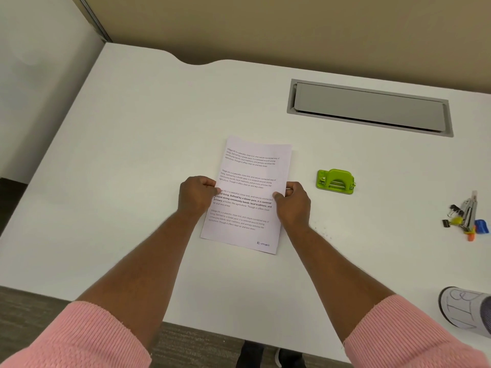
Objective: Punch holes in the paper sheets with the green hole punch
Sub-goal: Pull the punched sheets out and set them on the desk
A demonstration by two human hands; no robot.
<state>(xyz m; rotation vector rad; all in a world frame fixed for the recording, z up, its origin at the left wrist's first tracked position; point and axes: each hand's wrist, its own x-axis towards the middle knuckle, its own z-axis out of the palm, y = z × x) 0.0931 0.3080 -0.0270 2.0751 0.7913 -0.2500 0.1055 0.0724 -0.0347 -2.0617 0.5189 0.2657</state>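
White paper sheets (pixel 247 181) with printed text lie in a stack at the middle of the white desk (pixel 132 142). My left hand (pixel 196 195) grips the stack's left edge and my right hand (pixel 292 203) grips its right edge, thumbs on top of the page. The green hole punch (pixel 336 181) sits on the desk to the right of the stack, a short way beyond my right hand, untouched.
A grey cable-tray lid (pixel 369 107) is set into the desk at the back right. A stapler with binder clips and small coloured items (pixel 466 216) lies at the far right. A rolled paper with pen marks (pixel 465 310) rests near the front right edge.
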